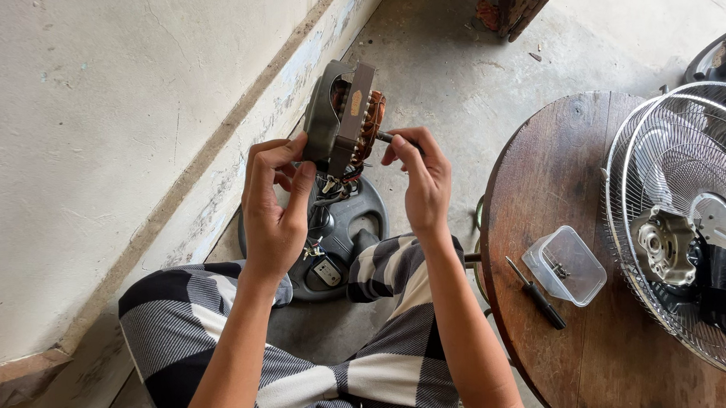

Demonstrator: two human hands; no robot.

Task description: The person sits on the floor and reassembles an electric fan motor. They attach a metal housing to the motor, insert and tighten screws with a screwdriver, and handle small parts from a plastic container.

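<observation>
Head view shows a fan motor [344, 118] held up over the person's lap — the landmark for the rest. The left hand [274, 204] grips the motor's lower left edge, thumb and fingers closed on its dark casing. The right hand [421, 176] is closed narrowly on the shaft [386, 136] that sticks out of the motor's right side, next to the bare copper windings [372, 116].

Judging from this, the work is well along in taking a fan apart: the motor is out of any housing and bare of blade and guard, though its wires [335, 189] run down toward the dark round base [356, 221] on the floor just below it, so it seems not fully freed. Whether the shaft is being turned or pulled I cannot tell.

Right of the motor stands a round wooden table [544, 178]. On it lie a screwdriver [536, 293] and a small clear tub [565, 265] with what look like screws — loose fasteners already out, I judge. Further right sits a wire guard [684, 162] with a second motor [667, 246] in its middle.
</observation>
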